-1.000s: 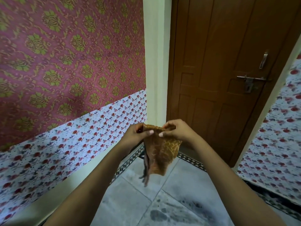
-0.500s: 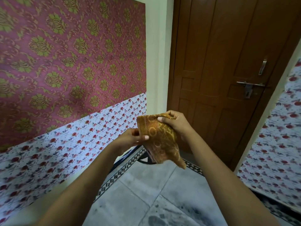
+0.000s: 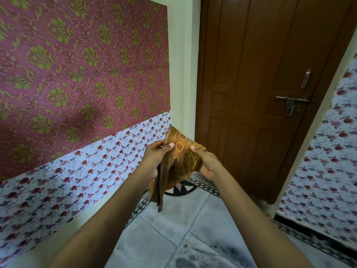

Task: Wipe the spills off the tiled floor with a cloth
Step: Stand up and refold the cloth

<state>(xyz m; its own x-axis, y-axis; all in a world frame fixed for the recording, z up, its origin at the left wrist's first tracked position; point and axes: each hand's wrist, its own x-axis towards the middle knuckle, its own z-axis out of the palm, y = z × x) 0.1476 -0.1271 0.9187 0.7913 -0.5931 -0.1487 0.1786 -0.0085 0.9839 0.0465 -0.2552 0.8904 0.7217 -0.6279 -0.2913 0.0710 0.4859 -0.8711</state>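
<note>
Since half a second ago the right hand [image 3: 207, 165] has slid down from the top of the cloth [image 3: 180, 161] to its right edge. Over the same time the left hand [image 3: 155, 159] has come up to the upper left edge, so the two now sit about level. Each hand pinches the cloth, thumb on the near face and fingers curled behind it.

It hangs in the air between them, above the far corner of the floor [image 3: 170, 227], touching no tile. The weave is soft and towel-like, brown and orange with round and leafy figures. It is folded over on itself, and a narrow doubled flap droops below the left hand.

Grey square tiles make up the floor, laid diagonally, with a black-and-white patterned border along the walls. Dark smudged spills [image 3: 193, 261] mark the tiles at the near edge. Behind are a panelled brown wooden door [image 3: 251, 84] with a metal latch [image 3: 289, 102], and patterned wallpaper [image 3: 77, 74].
</note>
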